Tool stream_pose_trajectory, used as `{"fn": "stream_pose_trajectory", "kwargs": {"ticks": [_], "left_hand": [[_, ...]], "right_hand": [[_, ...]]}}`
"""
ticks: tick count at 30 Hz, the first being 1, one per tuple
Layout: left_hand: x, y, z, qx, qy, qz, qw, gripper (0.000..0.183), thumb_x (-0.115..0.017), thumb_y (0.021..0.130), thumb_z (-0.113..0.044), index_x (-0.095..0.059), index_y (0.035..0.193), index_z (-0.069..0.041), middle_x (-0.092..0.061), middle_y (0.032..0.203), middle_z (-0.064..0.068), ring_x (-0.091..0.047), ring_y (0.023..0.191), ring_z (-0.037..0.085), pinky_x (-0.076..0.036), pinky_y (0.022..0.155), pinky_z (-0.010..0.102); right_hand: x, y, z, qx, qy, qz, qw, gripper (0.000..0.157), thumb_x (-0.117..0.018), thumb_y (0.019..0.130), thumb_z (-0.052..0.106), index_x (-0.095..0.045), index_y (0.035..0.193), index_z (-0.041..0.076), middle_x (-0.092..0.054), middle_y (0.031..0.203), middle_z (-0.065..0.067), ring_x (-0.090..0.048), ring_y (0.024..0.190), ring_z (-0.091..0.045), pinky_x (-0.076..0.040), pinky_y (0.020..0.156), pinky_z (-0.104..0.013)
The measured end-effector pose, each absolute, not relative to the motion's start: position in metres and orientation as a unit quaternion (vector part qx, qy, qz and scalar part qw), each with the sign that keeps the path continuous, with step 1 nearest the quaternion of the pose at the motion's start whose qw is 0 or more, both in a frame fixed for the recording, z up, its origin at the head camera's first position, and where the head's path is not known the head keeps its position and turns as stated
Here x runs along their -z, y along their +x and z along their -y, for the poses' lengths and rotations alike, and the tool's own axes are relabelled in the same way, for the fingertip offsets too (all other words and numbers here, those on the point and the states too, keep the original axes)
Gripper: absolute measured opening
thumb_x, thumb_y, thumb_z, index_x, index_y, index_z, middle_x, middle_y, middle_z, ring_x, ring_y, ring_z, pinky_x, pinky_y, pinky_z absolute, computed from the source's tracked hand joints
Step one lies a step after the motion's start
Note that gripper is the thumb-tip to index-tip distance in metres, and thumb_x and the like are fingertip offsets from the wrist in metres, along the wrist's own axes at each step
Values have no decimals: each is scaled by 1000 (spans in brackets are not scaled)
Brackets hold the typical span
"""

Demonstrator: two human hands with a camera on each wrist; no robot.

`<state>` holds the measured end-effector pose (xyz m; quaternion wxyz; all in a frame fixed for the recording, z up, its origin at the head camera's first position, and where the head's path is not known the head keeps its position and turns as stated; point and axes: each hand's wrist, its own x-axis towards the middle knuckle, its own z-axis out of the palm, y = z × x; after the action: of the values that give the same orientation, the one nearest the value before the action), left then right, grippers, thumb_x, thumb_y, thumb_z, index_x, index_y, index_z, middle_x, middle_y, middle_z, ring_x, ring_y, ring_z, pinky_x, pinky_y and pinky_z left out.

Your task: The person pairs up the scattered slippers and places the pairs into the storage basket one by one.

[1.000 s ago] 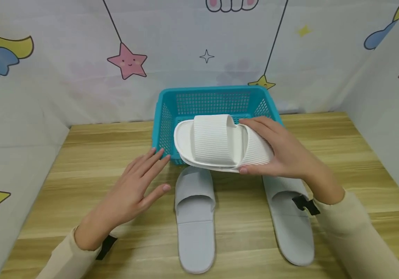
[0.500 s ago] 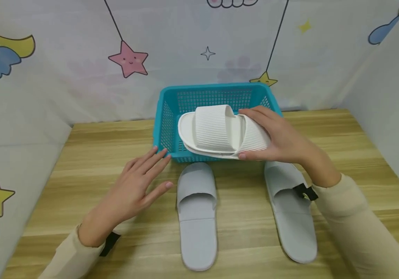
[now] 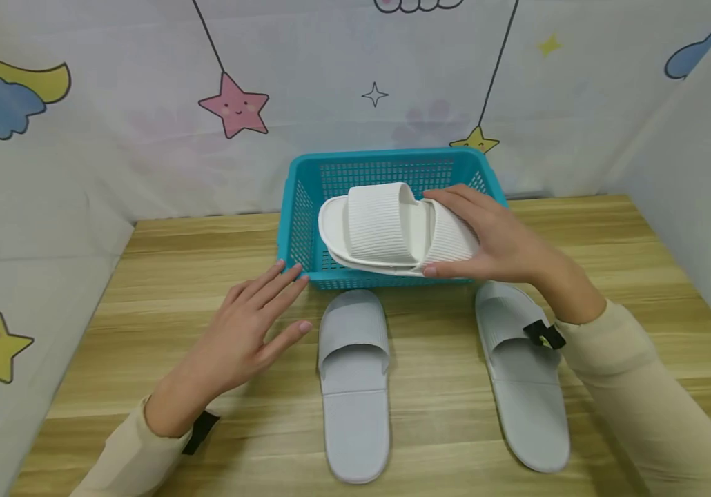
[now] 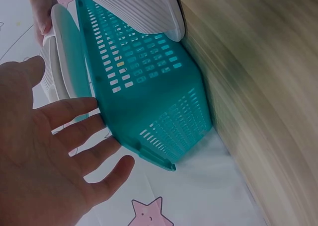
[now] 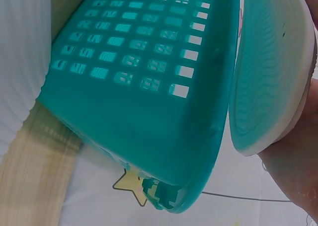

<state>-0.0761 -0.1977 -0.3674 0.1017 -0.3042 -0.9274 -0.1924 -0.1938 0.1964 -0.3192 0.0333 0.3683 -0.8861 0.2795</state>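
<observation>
A pair of white slippers, laid together with ribbed straps, hangs sideways over the teal basket. My right hand grips the pair at its right end, thumb on the near side and fingers on the far side. In the right wrist view, the lower slipper's sole shows just above the basket rim. My left hand has its fingers straight, their tips touching the rim at the near left corner, as the left wrist view of the hand also shows. Part of the basket's inside is hidden by the slippers.
Two grey slippers lie apart on the wooden table, toes toward the basket: a left one and a right one, partly under my right forearm. Behind the basket hangs a white cloth printed with stars.
My right hand has carried the white slippers away from me and down over the basket. My left hand stays at the rim. The view has shifted slightly.
</observation>
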Motion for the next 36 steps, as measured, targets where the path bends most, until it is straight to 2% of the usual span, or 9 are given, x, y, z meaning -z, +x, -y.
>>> {"fn": "stream_pose_trajectory", "kwargs": {"ticks": [9, 15, 21, 28, 36], "left_hand": [[364, -77, 195, 197, -300, 929, 92, 64, -61, 109, -43, -51, 159, -5, -46, 166, 14, -33, 159, 37, -36, 114, 64], [360, -77, 194, 203, -300, 928, 89, 63, -63, 108, -42, -52, 158, -5, -47, 165, 14, -35, 158, 38, -36, 114, 65], [356, -77, 194, 210, -293, 929, 80, 63, -66, 106, -39, -53, 158, -4, -47, 165, 15, -34, 158, 38, -35, 116, 65], [353, -76, 194, 212, -283, 933, 61, 64, -67, 106, -37, -51, 159, -5, -44, 167, 13, -31, 160, 37, -34, 116, 65], [351, -76, 193, 215, -284, 932, 65, 63, -67, 106, -38, -52, 158, -4, -46, 166, 15, -32, 159, 38, -33, 117, 65]], "right_hand": [[314, -200, -197, -279, 349, 895, 5, 99, -92, 81, 44, -45, 162, 16, -52, 150, -4, -50, 126, -23, -50, 90, -48], [313, -209, -195, -274, 354, 894, 2, 97, -92, 81, 43, -46, 161, 13, -51, 151, -7, -50, 130, -26, -48, 94, -50], [308, -216, -191, -266, 348, 899, -12, 97, -90, 83, 46, -44, 163, 15, -51, 151, -7, -51, 128, -27, -48, 93, -52], [309, -225, -188, -259, 337, 905, -38, 98, -88, 85, 49, -40, 165, 15, -47, 154, -8, -50, 127, -28, -49, 93, -50], [314, -237, -183, -262, 330, 905, -62, 100, -88, 86, 51, -38, 166, 15, -44, 156, -9, -50, 128, -29, -51, 95, -51]]}}
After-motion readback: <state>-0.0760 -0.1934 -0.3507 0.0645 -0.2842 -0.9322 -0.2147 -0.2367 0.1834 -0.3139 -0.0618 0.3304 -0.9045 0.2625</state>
